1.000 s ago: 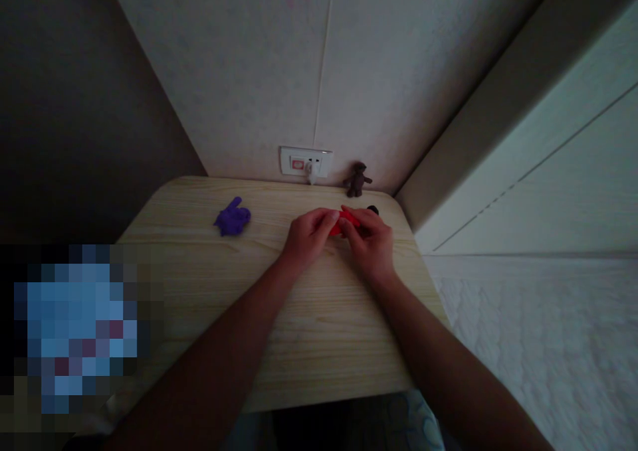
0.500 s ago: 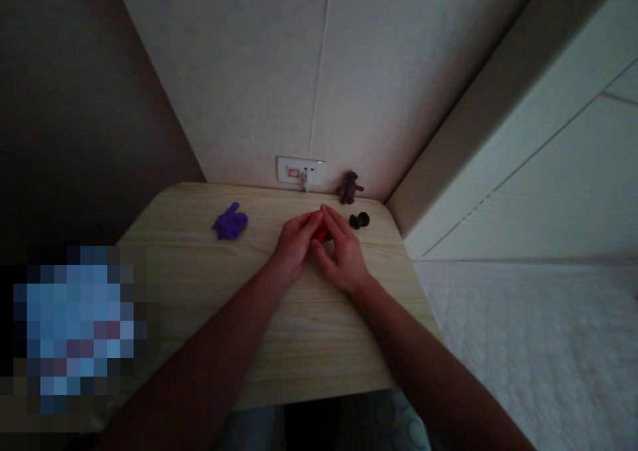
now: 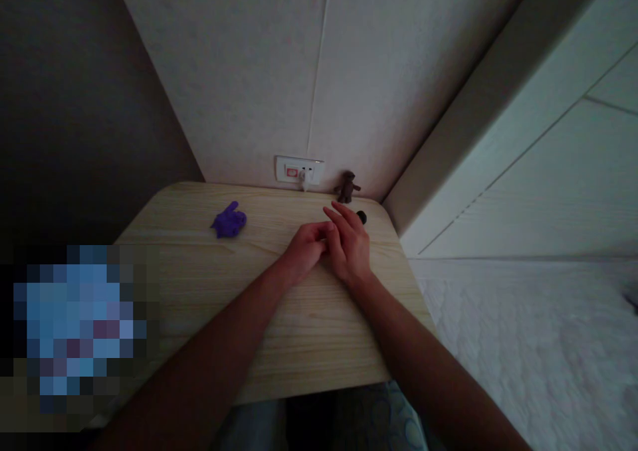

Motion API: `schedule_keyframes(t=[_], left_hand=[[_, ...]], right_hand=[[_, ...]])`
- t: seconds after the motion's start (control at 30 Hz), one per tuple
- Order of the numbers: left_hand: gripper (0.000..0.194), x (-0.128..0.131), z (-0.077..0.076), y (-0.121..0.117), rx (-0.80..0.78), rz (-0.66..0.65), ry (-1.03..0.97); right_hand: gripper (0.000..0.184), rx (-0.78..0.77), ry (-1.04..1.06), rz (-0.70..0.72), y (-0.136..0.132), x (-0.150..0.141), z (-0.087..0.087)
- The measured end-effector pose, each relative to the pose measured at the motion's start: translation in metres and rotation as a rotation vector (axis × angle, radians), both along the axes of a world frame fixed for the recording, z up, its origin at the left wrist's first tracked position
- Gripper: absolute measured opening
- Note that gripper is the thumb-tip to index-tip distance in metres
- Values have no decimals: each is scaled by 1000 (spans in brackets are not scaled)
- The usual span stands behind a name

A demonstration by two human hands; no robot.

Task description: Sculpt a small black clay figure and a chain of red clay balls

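My left hand is closed, its thumb and fingers reaching under my right hand's fingers above the middle of the table. A small red lump that looks like modelling clay was between my hands in the earlier view; now the fingers hide it. My right hand lies over the left fingertips, its own fingers stretched out and slightly apart. Just beyond it sits a black piece, partly covered by the right fingers. Behind them stands a small dark brown bear-like figure.
A purple clay-like figure lies at the left of the wooden table. On the wall behind is a socket with a plug in it. A white quilted surface lies to the right, and a blurred-out patch covers the lower left.
My right hand has shifted over the left one and its fingers have straightened. The red lump, visible between the hands before, is now hidden, and the black piece is partly covered.
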State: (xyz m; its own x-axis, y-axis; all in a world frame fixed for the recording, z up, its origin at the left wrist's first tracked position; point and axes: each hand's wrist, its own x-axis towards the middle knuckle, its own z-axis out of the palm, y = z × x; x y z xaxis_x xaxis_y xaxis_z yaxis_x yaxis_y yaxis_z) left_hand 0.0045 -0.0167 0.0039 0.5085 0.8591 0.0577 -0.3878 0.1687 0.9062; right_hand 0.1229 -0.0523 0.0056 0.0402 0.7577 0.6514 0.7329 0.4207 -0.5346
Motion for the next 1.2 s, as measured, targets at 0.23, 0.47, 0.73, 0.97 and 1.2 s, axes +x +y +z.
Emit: schedule_keyframes(t=[0.23,0.47,0.73,0.97,1.2], left_hand=[[30,-17,17,-6,-383,-169,-250],[81,-21,17,-3,-398,-425,-256],[62,-17,10,4,-503,-189,-127],[48,-25,17,13,-455,119,-180],[46,-22,15,16,-445,101,-202]], right_hand=[[32,58,-52,31,-2,-1,4],[34,32,5,-34,-1,4,0],[50,-87,415,-288,11,30,-3],[67,-211,529,-267,9,29,-2],[67,-324,519,-213,7,18,-7]])
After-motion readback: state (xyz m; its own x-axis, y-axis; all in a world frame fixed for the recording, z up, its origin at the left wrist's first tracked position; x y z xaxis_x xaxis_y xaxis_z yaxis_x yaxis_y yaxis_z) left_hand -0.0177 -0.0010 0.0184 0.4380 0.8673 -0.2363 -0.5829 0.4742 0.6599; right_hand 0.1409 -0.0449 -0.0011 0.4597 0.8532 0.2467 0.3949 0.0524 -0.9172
